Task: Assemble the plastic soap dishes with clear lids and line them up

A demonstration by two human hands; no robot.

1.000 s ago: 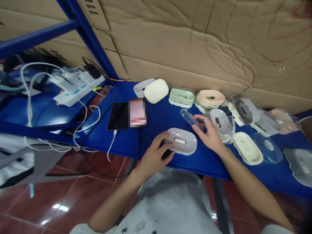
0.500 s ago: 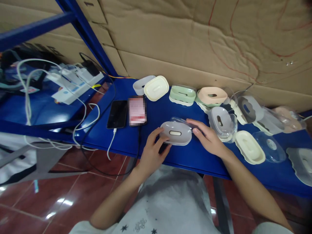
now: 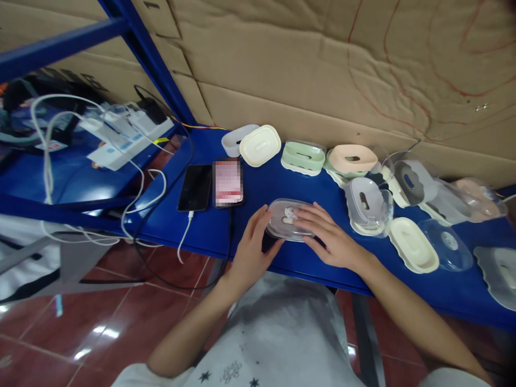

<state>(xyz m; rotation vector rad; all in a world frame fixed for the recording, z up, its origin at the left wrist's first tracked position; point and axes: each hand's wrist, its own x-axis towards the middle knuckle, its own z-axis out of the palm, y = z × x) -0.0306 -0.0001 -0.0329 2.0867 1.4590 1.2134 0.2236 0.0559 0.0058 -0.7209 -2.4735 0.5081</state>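
In front of me on the blue table lies a grey soap dish with a slot in its middle, topped by a clear plastic lid [image 3: 278,207] with a round sticker. My left hand [image 3: 253,236] grips its left end, thumb at the near edge and fingers at the far side. My right hand [image 3: 328,234] lies across the right part of the lid, fingers over the top and thumb low at the near edge. Those fingers hide the right end of the dish.
Other soap dishes line the back, including a green one [image 3: 303,156] and a peach one [image 3: 353,159]. A cream dish [image 3: 414,244] and loose clear lid [image 3: 447,244] lie right. Two phones, one a black phone [image 3: 194,188], and a power strip [image 3: 131,144] with cables are left.
The clear lid, tilted in my right hand behind the grey dish before, now lies over it. My right hand has moved left onto the lid; my left hand stays at the dish's left end.
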